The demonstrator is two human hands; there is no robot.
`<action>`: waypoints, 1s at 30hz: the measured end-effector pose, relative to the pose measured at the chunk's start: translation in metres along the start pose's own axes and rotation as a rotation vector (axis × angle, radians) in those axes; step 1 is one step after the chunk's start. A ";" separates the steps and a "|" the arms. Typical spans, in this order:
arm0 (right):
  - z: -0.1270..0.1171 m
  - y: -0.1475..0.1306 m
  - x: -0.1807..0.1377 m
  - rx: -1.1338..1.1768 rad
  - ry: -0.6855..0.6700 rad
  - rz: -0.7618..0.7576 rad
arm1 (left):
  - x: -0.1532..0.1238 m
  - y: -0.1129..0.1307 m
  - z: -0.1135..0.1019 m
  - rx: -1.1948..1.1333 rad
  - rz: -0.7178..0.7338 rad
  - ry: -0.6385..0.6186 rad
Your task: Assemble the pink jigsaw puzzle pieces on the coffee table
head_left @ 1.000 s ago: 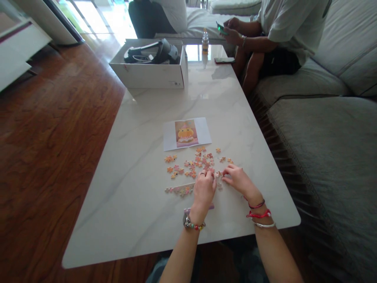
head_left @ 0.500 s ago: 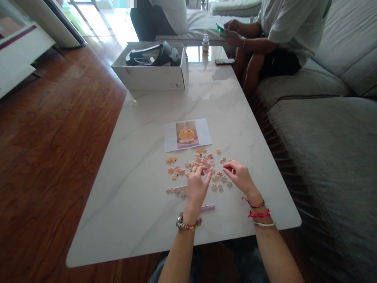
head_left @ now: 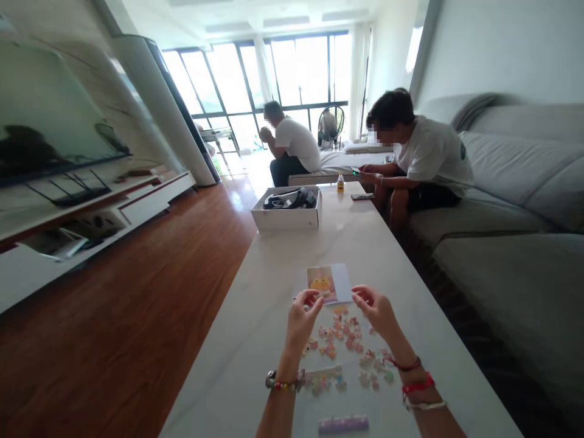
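My left hand point(head_left: 302, 316) is raised over the table, thumb and fingers pinched round a small pale jigsaw piece point(head_left: 324, 294) in front of the reference picture card point(head_left: 341, 280). My right hand point(head_left: 375, 309) is closed in a pinch beside the card's right edge; what its fingertips hold, if anything, I cannot make out. On the card is a yellow figure on a pink ground. Below the hands lie loose pink and orange jigsaw pieces point(head_left: 351, 333). Paler pieces point(head_left: 371, 372) sit near my right wrist. A joined pale strip point(head_left: 323, 372) and a joined purple strip point(head_left: 343, 424) lie closer to me.
A white box point(head_left: 286, 219) with dark equipment stands at the table's far left. Beyond it are a small bottle point(head_left: 340, 183) and a phone point(head_left: 362, 196). One person point(head_left: 426, 152) sits on the sofa point(head_left: 511, 274) at right, another point(head_left: 294, 143) farther back.
The view has tilted up, bringing the windows and room into sight. Both hands have lifted from over the pieces to in front of the card, the left now with a piece visible.
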State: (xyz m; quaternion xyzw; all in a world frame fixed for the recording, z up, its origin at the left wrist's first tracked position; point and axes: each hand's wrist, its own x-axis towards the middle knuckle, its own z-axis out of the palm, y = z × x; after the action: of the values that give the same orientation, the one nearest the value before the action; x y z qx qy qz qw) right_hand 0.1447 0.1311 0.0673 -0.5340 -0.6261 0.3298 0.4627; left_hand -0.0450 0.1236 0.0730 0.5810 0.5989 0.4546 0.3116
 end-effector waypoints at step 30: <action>-0.001 -0.021 -0.021 -0.028 -0.046 0.014 | -0.028 0.011 -0.017 -0.042 -0.043 -0.015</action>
State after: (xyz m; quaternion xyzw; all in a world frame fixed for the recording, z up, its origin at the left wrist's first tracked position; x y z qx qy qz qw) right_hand 0.1386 0.1057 0.0815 -0.5372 -0.6374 0.3361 0.4384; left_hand -0.0518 0.0925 0.0855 0.5649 0.5992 0.4558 0.3377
